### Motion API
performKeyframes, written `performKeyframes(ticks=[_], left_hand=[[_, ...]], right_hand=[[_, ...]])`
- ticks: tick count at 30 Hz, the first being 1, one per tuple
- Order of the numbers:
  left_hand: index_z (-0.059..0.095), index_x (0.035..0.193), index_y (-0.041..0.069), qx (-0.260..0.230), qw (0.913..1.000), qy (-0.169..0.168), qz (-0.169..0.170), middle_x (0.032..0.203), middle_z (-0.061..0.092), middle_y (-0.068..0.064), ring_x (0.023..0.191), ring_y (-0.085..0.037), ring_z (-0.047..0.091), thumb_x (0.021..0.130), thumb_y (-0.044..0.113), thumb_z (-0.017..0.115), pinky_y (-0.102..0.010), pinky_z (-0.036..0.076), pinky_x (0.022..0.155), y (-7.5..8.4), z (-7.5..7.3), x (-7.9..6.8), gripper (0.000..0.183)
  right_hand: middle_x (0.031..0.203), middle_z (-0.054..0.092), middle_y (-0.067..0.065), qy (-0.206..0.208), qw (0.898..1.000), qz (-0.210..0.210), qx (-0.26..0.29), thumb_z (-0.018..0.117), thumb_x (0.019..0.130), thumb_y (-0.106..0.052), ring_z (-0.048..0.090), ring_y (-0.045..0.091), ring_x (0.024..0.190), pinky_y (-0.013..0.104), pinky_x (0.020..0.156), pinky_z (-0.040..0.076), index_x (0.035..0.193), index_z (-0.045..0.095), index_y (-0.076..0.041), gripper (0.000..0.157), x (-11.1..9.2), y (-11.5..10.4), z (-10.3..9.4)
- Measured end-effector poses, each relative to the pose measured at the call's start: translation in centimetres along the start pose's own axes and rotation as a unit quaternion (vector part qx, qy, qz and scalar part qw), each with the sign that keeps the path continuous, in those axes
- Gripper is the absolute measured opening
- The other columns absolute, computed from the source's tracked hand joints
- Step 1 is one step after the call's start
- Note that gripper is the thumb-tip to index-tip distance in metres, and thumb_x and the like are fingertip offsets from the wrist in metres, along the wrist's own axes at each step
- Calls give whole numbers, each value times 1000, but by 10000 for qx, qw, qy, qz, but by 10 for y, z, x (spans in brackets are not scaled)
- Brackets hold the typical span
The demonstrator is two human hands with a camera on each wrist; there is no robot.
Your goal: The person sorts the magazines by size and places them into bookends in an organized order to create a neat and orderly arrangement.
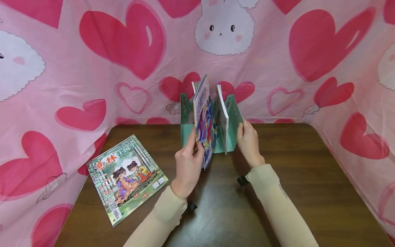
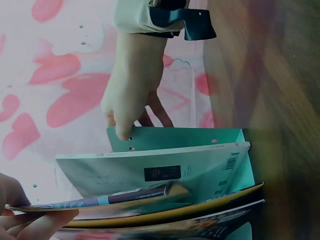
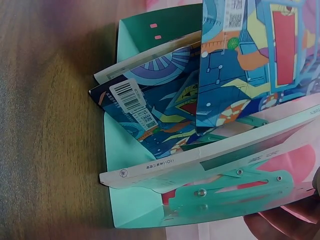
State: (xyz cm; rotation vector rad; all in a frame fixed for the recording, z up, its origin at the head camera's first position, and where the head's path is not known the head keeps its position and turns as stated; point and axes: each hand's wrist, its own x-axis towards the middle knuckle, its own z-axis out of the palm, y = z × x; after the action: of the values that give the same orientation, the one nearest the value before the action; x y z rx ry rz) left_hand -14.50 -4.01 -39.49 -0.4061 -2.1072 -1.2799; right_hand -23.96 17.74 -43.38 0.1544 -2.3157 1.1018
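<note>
My left hand [image 1: 189, 166] pinches a colourful blue and purple magazine [image 1: 204, 120] by its near edge, upright over the left part of a green book stand [image 1: 236, 111]. My right hand [image 1: 249, 141] grips the near edge of the stand's right side panel, fingers behind it. A white-spined magazine [image 1: 223, 120] stands in the stand near that panel. In the right wrist view, another blue magazine with a barcode [image 3: 132, 102] stands inside, partly hidden by the held one, with a further book [image 3: 107, 72] behind it.
A green-covered magazine with two cartoon figures [image 1: 131, 180] lies flat on the brown wooden table [image 1: 308, 178], left of the stand. Pink cloth with hearts and rabbits [image 1: 185, 41] hangs close behind the table and along both sides.
</note>
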Motion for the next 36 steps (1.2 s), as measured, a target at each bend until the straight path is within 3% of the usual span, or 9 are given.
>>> performKeyframes(ticks=[6, 13, 18, 27, 33, 36], left_hand=[[52, 153, 5, 536, 9969, 250, 525, 126, 73, -17, 71, -22, 67, 95, -6, 66, -36, 60, 60, -1, 16, 7, 60], [52, 151, 2, 979, 9905, 368, 888, 112, 76, -19, 81, -30, 75, 96, -4, 68, -39, 64, 74, 2, 31, 19, 58], [50, 153, 1, 1103, 9905, 247, 777, 119, 75, -18, 87, -30, 77, 96, -1, 70, -36, 64, 77, 2, 41, 23, 60], [47, 153, -1, 1294, 9902, 201, 486, 126, 72, -18, 97, -30, 76, 97, -3, 67, -40, 63, 82, -11, 62, 23, 59], [44, 155, -1, 1286, 9911, 140, 314, 124, 73, -18, 89, -30, 76, 101, -1, 62, -40, 64, 76, -19, 75, 22, 57], [42, 157, 1, 1133, 9934, 67, 159, 135, 68, -18, 102, -31, 75, 104, 1, 60, -41, 63, 84, -23, 82, 21, 57]], right_hand=[[122, 67, 30, -77, 9999, 68, 27, 49, 108, -8, 66, 45, 109, 60, 97, 52, 127, 64, 10, 31, 0, 0, -1], [125, 66, 30, 30, 10000, -44, -23, 50, 107, -7, 65, 47, 112, 61, 100, 51, 131, 63, 10, 32, 3, 1, -1], [128, 66, 29, -2, 10000, 21, 4, 49, 108, -8, 65, 45, 115, 60, 102, 50, 134, 63, 9, 34, 4, 1, -1], [133, 65, 28, -67, 9999, 128, 92, 50, 108, -9, 64, 44, 119, 59, 105, 50, 137, 61, 8, 36, -2, 1, 2], [125, 66, 30, 20, 10000, 32, 17, 49, 107, -7, 64, 47, 114, 61, 98, 51, 128, 64, 10, 31, -3, 2, 3], [120, 67, 30, 59, 10000, -23, 2, 49, 108, -7, 65, 47, 109, 61, 94, 51, 123, 65, 12, 29, -1, 1, 4]])
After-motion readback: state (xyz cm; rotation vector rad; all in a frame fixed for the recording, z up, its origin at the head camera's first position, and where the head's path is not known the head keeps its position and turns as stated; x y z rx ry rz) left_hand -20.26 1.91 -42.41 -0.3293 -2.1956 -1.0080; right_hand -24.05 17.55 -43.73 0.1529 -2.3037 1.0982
